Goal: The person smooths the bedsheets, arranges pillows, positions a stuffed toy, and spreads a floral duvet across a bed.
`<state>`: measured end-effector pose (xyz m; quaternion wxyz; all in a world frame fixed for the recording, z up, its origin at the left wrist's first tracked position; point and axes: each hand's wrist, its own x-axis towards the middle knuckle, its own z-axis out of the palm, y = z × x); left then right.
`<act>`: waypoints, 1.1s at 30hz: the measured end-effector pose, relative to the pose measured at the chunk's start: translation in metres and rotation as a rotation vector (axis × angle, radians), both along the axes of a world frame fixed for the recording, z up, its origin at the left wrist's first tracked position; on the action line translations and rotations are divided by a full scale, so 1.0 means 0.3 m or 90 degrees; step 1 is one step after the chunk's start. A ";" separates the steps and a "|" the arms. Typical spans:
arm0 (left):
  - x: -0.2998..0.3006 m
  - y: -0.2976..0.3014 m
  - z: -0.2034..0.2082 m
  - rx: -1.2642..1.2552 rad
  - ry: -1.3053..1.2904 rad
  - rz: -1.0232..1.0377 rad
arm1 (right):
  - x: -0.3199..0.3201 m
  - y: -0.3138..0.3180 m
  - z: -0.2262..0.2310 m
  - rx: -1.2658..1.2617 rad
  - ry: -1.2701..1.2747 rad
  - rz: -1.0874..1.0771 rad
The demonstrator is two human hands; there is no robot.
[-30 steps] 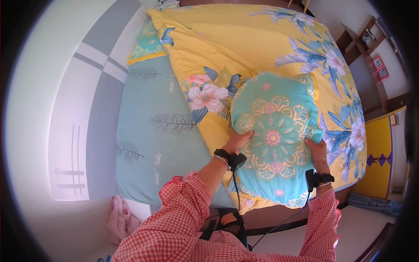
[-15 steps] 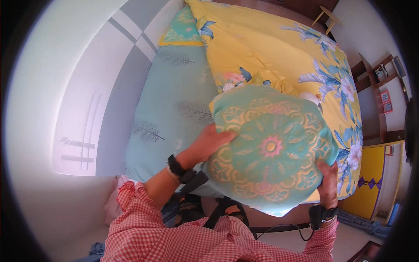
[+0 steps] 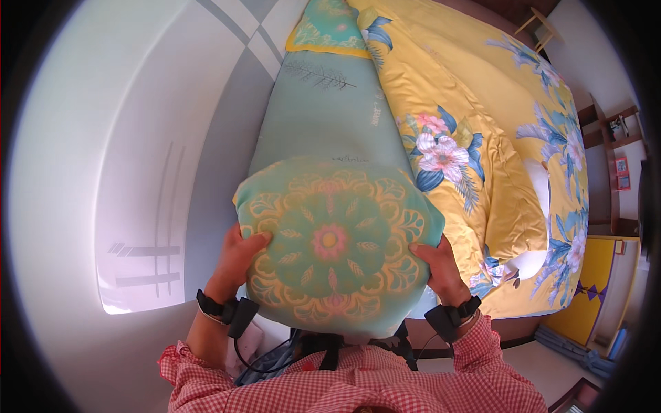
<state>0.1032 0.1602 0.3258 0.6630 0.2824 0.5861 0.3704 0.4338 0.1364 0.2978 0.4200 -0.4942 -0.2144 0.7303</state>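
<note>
A plump green pillow (image 3: 330, 275) with a ring-shaped yellow and pink flower pattern is held up in front of me, above the near end of the bed. My left hand (image 3: 239, 258) grips its left side, thumb on top and fingers out of sight beneath. On the opposite side my right hand (image 3: 442, 270) holds it the same way. Behind the pillow lies the pale green sheet (image 3: 313, 113) with dark leaf prints. To its right, a yellow floral quilt (image 3: 441, 76) covers much of the bed, its near left part folded and rumpled.
Another green pillow with a yellow edge (image 3: 329, 31) lies at the far left of the bed. A white and grey headboard (image 3: 155, 206) runs along the left. Brown shelves (image 3: 615, 158), a yellow cabinet (image 3: 582, 292) and a small wooden stool (image 3: 539, 31) stand on the right.
Both hands have carried the pillow to the left, off the quilt's edge and over the green sheet. It has turned more level, and my view has shifted.
</note>
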 end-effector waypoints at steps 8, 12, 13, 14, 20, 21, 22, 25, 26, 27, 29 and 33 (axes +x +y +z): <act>-0.203 0.393 -0.108 0.194 0.090 -0.123 | -0.189 0.340 -0.288 0.230 -0.149 0.018; -0.361 0.430 -0.599 0.164 0.320 -0.137 | -0.201 0.358 -0.643 0.026 -0.384 0.116; -0.393 0.374 -0.690 0.146 0.385 -0.127 | -0.196 0.316 -0.667 0.018 -0.404 0.125; -0.417 0.324 -0.745 0.130 0.455 -0.117 | -0.199 0.276 -0.683 0.014 -0.422 0.134; -0.434 0.305 -0.801 0.151 0.381 -0.065 | -0.272 0.224 -0.774 -0.105 -0.288 0.025; -0.404 0.334 -0.780 0.151 0.378 -0.067 | -0.285 0.245 -0.782 -0.106 -0.290 0.023; -0.370 0.366 -0.760 0.123 0.319 -0.090 | -0.301 0.270 -0.793 -0.066 -0.232 0.026; -0.311 0.433 -0.758 0.094 0.236 -0.104 | -0.373 0.338 -0.830 0.004 -0.232 0.027; -0.301 0.442 -0.768 0.087 0.209 -0.096 | -0.383 0.345 -0.842 0.028 -0.291 0.027; -0.323 0.461 -0.787 0.083 0.212 -0.099 | -0.389 0.362 -0.850 0.024 -0.288 0.026; -0.361 0.506 -0.815 0.004 0.147 -0.156 | -0.403 0.404 -0.840 0.002 -0.177 0.003; -0.322 0.480 -0.748 0.073 0.080 -0.077 | -0.442 0.425 -0.713 -0.009 -0.118 -0.011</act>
